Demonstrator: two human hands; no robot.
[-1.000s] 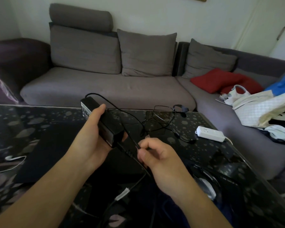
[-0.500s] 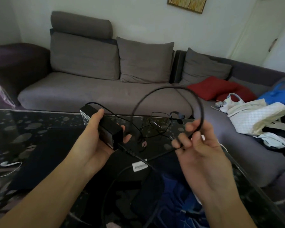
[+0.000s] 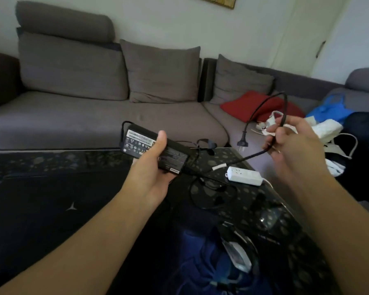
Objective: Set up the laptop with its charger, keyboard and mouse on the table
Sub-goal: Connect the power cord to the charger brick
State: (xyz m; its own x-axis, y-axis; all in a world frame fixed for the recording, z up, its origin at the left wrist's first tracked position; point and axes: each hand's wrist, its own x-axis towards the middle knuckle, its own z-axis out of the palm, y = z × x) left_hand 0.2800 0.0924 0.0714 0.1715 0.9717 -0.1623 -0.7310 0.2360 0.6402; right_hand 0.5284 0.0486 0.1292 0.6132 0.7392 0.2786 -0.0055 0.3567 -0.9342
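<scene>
At frame centre the left hand (image 3: 151, 167) gripped the black rectangular charger brick (image 3: 156, 150); right hand (image 3: 294, 141) pinched its black cable (image 3: 264, 107) at centre right.

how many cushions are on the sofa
4: a large grey back cushion at left, a grey one in the middle, a grey one in the corner, and a red one on the seat. Clutter at right may hide more.

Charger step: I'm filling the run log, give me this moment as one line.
left hand: grips charger brick | right hand: holds power cable | plug: dangling, unplugged | power strip: on table
</scene>
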